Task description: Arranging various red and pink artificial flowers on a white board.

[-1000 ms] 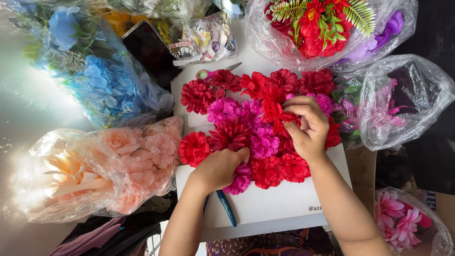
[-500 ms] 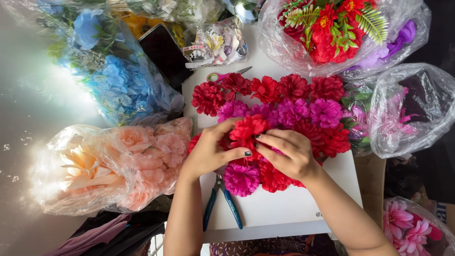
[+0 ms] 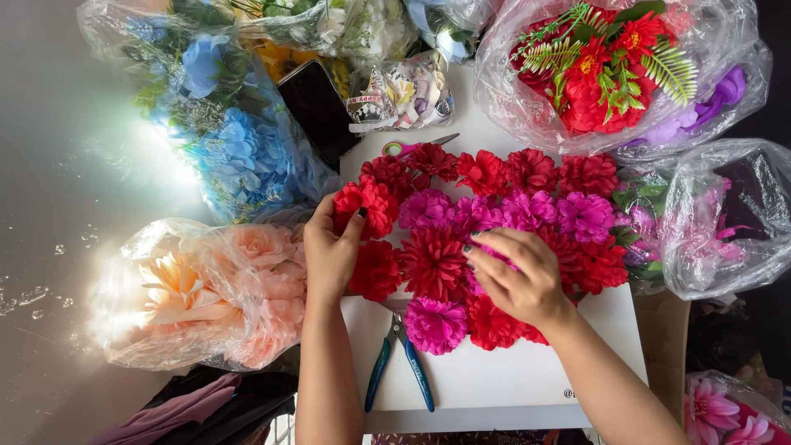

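Across the middle of the frame, a dense cluster of ruffled fabric flower heads in red and magenta, many-petalled and round, laid edge to edge on a flat white rectangular board. Left hand at the cluster's left edge, fingers curled narrowly around a red ruffled bloom, thumb against its petals. Right hand flat and spread, palm down, pressing on blooms at centre right; nothing gripped that can be seen, though the palm hides what lies under it. Just below the cluster, one loose magenta flower head on the bare board, and beside it blue-handled metal pliers lying with handles splayed toward the lower edge. At the upper edge of the cluster, pink-handled scissors, partly covered by petals. Upper centre, a black glossy phone face up, and next to it a small crinkled clear packet of patterned pieces. Around the board, thin clear plastic bags, wrinkled and shiny: blue blooms upper left, peach and orange blooms at left, red flowers with green fern fronds upper right, pink and purple ones at right. Underneath, a smooth grey tabletop with a strong glare at left.
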